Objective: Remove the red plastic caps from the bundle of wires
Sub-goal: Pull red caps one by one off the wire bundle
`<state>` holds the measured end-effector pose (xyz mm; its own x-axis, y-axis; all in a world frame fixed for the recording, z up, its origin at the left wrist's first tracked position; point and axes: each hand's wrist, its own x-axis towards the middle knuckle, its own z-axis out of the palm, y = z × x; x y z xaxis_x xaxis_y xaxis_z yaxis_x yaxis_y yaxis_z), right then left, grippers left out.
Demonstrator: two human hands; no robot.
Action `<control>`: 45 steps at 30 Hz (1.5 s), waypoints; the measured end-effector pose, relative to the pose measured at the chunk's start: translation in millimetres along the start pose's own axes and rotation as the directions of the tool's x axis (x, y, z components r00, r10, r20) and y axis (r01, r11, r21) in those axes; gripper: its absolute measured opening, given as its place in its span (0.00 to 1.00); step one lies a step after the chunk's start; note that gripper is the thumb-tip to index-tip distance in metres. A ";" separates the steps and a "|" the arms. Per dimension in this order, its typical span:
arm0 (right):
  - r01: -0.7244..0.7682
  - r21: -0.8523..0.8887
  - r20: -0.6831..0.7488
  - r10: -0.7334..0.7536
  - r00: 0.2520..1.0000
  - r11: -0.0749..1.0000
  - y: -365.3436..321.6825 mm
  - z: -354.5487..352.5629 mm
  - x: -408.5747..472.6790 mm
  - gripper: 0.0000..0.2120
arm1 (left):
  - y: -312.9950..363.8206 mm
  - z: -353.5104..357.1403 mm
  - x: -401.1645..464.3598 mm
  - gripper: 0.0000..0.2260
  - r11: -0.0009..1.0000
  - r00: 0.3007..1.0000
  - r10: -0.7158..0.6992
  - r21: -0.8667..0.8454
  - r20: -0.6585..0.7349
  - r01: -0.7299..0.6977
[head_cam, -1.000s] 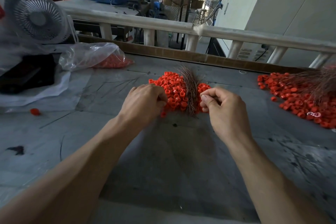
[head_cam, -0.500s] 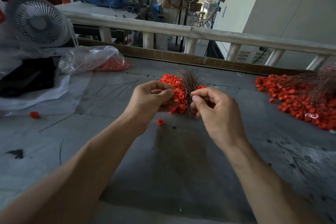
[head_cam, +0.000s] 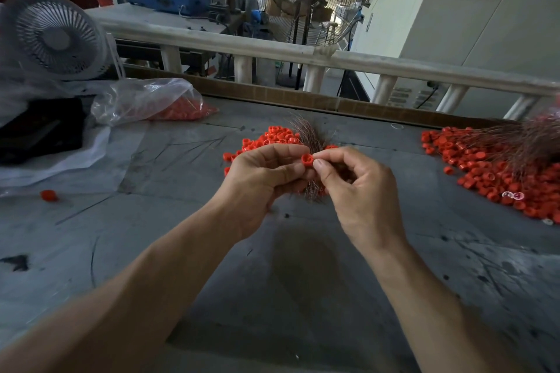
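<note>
One red cap (head_cam: 307, 159) is held between my two hands, raised above the grey table (head_cam: 303, 281). My left hand (head_cam: 260, 182) pinches it from the left with curled fingers. My right hand (head_cam: 360, 191) pinches it from the right with thumb and forefinger. Behind the hands lies a pile of red caps (head_cam: 278, 136) with a bundle of thin brown wires (head_cam: 309, 136) across it. Wire ends (head_cam: 312, 194) stick out below my hands; the hands hide the middle of the bundle.
A second, larger heap of red caps (head_cam: 491, 169) with brown wires (head_cam: 527, 139) lies at the right. A clear plastic bag of caps (head_cam: 151, 103) and a small white fan (head_cam: 51, 36) sit at the left. One loose cap (head_cam: 49, 195) lies near the left edge. A white railing (head_cam: 303, 57) runs behind the table.
Both hands have risen off the pile and come together. They now hold a single red cap between them, where earlier they were down among the caps and wires.
</note>
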<state>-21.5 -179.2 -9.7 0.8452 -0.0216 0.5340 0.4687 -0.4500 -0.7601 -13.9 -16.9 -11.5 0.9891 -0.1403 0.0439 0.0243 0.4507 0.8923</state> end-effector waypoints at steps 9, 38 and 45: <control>0.022 -0.039 0.008 -0.022 1.000 0.999 -1.6 -1.7 -0.9 0.03 | -5.7 -2.4 3.5 0.11 0.998 0.999 0.037 0.049 0.008 -0.037; 0.050 -0.187 0.011 -0.049 0.999 0.981 -3.6 -2.2 -0.6 0.03 | -5.4 -0.8 -0.6 0.08 0.954 0.985 0.171 0.249 -0.003 -0.165; 0.024 -0.227 0.014 -0.021 1.000 0.974 -1.7 -0.1 -0.7 0.03 | -4.6 1.7 -1.3 0.09 0.954 0.986 0.164 0.256 -0.014 -0.155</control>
<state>-22.9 -178.4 -8.7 0.8384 0.0002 0.5451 0.4182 -0.6415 -0.6431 -15.5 -20.3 -14.9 0.9815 -0.0523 0.1839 -0.1677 0.2262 0.9595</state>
